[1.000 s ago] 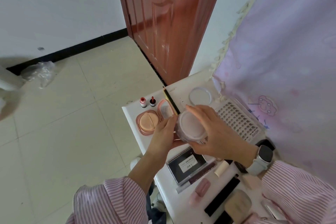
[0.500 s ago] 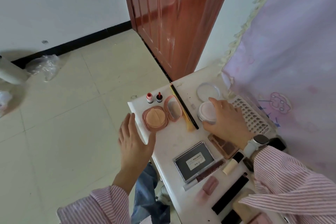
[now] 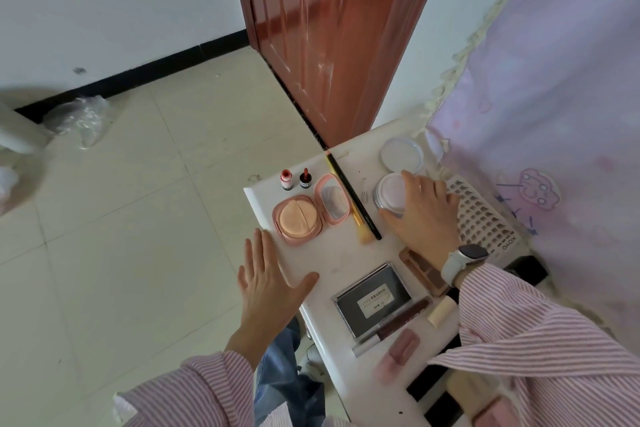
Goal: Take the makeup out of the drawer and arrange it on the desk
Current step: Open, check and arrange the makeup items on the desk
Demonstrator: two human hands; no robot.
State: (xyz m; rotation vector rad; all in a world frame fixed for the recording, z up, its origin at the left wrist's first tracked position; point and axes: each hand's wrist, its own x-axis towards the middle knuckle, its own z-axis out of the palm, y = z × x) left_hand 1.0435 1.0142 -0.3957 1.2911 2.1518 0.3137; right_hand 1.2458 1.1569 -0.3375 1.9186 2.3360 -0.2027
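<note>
While the right hand (image 3: 420, 215) grips the powder jar (image 3: 390, 191), its lid (image 3: 401, 153) lies beside.

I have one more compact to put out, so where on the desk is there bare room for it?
The largest bare patch of the desk lies between the open pink compact, the black palette and the left hand. A smaller strip lies between the long brush and the round jar under the right hand. The near right end is crowded.

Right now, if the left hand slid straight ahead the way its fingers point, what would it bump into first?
Probably the open pink compact. The left hand is spread flat at the desk's near-left edge, fingers aimed toward it, with only bare desk between. If the hand hovers higher than it looks, it might pass over.
</note>
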